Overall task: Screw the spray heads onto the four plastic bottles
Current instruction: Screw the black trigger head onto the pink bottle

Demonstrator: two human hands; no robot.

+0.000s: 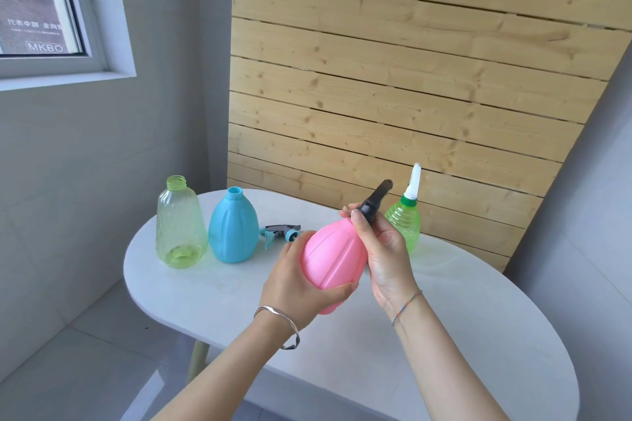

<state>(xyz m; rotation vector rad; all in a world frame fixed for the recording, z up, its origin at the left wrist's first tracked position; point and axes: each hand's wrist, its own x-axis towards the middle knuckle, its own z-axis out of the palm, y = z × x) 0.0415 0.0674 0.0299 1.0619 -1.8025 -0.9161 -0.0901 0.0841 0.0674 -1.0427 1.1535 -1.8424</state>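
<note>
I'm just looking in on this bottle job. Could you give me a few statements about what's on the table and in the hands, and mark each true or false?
1. The left hand holds the pink bottle off the table. True.
2. The right hand grips a black spray head at the pink bottle's neck. True.
3. The blue bottle already wears its spray head. False: its neck is open, and a blue and grey spray head lies on the white table beside it.
4. The pale green bottle at the far left lies on its side. False: it stands upright, uncapped.
5. The small green bottle carries a white nozzle top. True.
</note>
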